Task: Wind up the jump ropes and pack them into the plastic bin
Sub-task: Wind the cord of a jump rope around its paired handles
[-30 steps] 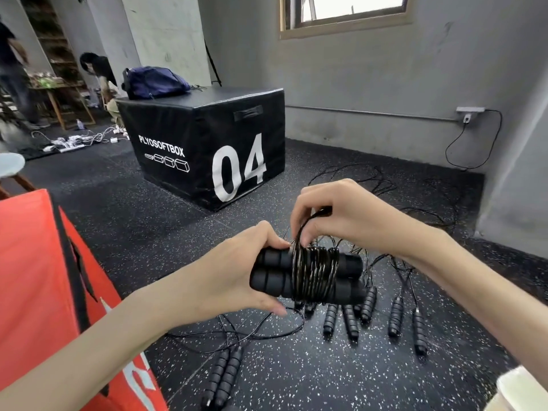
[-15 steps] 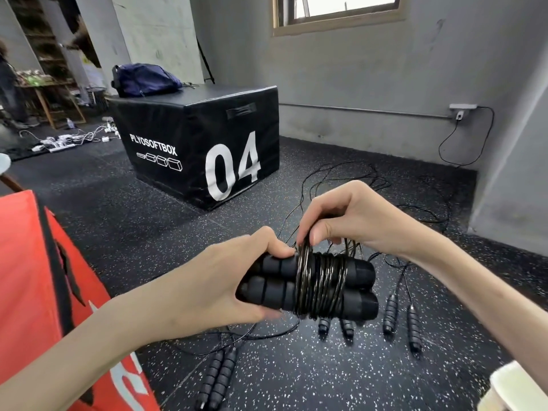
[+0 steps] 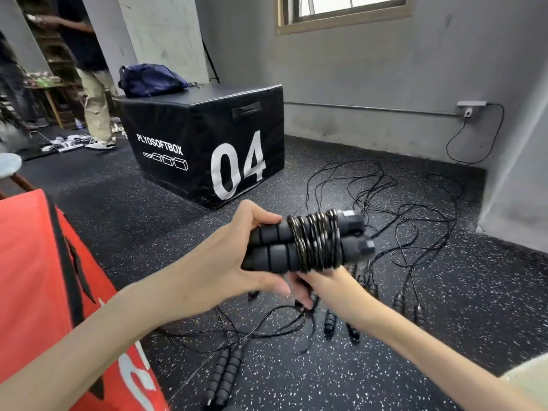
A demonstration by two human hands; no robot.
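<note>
My left hand [image 3: 219, 262] grips a wound jump rope [image 3: 311, 243]: two black foam handles side by side with the cord coiled tightly round them. It is held in the air above the floor. My right hand [image 3: 323, 284] lies under the bundle, its fingers touching the underside of the coil and mostly hidden by it. More jump ropes lie loose on the floor: a handle pair [image 3: 225, 372] below my left arm, several handles [image 3: 330, 320] under my right wrist, and tangled cords [image 3: 385, 200] beyond. A pale corner of the plastic bin [image 3: 527, 381] shows at the bottom right.
A black plyo box marked 04 [image 3: 207, 143] stands ahead with a blue bag [image 3: 149, 80] on top. A red plyo box [image 3: 35, 277] is close on my left. A person [image 3: 92, 84] stands at the back left. The grey wall [image 3: 510, 188] closes off the right.
My right hand has left the top of the coil and gone underneath the bundle. My left hand has tilted the wound rope up and to the right.
</note>
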